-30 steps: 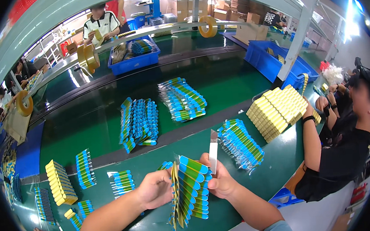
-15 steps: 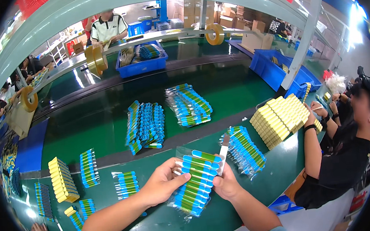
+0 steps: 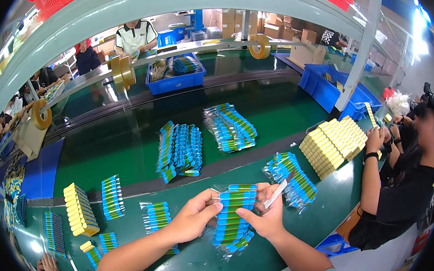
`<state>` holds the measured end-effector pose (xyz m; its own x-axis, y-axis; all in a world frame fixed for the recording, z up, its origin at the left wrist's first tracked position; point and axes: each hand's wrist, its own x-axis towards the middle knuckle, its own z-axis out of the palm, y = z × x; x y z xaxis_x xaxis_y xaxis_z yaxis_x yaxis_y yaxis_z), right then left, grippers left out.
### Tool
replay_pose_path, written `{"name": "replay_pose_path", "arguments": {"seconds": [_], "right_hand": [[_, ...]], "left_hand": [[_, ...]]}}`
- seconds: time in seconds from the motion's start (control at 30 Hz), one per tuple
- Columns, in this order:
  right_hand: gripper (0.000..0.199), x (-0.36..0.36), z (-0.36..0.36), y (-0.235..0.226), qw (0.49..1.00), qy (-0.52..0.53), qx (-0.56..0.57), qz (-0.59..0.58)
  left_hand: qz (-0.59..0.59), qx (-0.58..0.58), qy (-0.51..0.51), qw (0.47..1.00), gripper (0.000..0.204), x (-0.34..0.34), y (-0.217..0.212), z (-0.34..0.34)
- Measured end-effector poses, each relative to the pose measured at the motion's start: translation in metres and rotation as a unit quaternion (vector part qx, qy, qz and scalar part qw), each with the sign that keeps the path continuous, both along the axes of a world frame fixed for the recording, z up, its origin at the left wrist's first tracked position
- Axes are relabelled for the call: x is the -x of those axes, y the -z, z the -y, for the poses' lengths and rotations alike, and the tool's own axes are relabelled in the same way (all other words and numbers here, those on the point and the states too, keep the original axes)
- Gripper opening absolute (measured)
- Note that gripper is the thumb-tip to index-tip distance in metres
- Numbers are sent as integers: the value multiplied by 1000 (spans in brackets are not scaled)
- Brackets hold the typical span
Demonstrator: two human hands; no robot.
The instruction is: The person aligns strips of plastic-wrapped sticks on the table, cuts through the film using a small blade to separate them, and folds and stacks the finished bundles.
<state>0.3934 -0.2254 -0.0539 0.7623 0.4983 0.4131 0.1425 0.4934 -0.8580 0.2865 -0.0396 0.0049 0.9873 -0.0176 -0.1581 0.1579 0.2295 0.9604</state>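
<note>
A bagged pack of blue-and-green striped sticks [image 3: 233, 217] is held up in front of me, its sticks lying side by side in clear film. My left hand [image 3: 195, 215] pinches the pack's upper left edge between thumb and fingers. On the other side my right hand [image 3: 265, 215] presses its thumb on the striped front. Those right fingers also hold a white flat strip [image 3: 275, 194] with a thin darker tip, possibly a small knife. Just beyond that tip lies a heap of similar packs [image 3: 293, 180].
More packs [image 3: 180, 150] lie on the green belt, others [image 3: 112, 197] on the bench at left. Yellow block stacks stand left [image 3: 80, 210] and right [image 3: 332, 145]. Tape rolls [image 3: 122, 74] hang on a rail. A blue bin [image 3: 177, 83] sits beyond. A co-worker [image 3: 397, 188] works at right.
My right thumb has moved onto the pack's front. The white strip has tilted rightward, and the pack stands more upright. The whole view has shifted slightly.
</note>
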Motion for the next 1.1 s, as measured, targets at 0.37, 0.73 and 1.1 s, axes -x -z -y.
{"name": "replay_pose_path", "arguments": {"seconds": [0.37, 0.73, 1.1], "right_hand": [[50, -17, 22, -20, 996, -29, -49, -68], [34, -20, 39, -52, 973, -57, 221, -46], [28, 2, -24, -33, 814, 6, 478, 329]], "left_hand": [[73, -9, 82, 994, 47, 11, -17, -10], [97, -515, -24, 851, 65, 52, -11, -42], [-143, 265, -278, 912, 62, 120, 22, 46]]}}
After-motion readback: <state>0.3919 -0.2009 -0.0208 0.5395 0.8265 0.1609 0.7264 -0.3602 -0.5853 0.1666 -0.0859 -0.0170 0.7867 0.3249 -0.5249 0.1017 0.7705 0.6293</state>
